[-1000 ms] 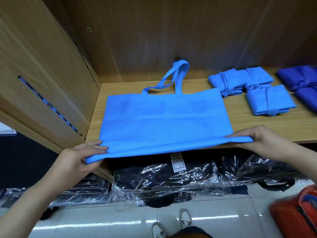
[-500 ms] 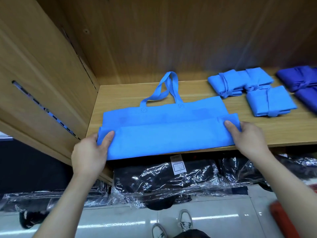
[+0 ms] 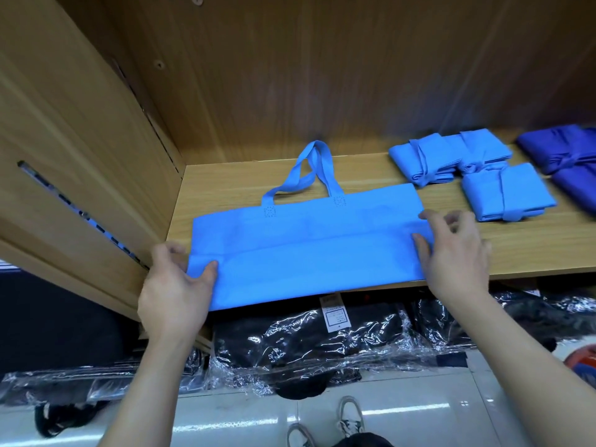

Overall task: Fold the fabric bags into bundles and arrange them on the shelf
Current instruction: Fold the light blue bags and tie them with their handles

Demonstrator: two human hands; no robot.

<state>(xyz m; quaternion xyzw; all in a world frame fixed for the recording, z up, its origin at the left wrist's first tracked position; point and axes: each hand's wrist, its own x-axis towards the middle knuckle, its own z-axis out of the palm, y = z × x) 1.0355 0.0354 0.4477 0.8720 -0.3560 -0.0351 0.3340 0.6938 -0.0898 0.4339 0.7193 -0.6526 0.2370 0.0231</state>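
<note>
Head view: a light blue fabric bag (image 3: 306, 250) lies flat on a wooden shelf (image 3: 225, 188) between the person's two hands, its lower part folded up and its near edge overhanging the shelf front. The handles (image 3: 314, 169) point away from the hands. The left hand (image 3: 175, 285) pinches the bag's left edge, thumb on top. The right hand (image 3: 458, 253) grips the right edge, fingers curled and slightly blurred. Beyond the right hand sit folded light blue bundles (image 3: 506, 191), with dark blue bundles (image 3: 561, 153) further right. Below the hands lie plastic-wrapped black packages (image 3: 322, 343).
</note>
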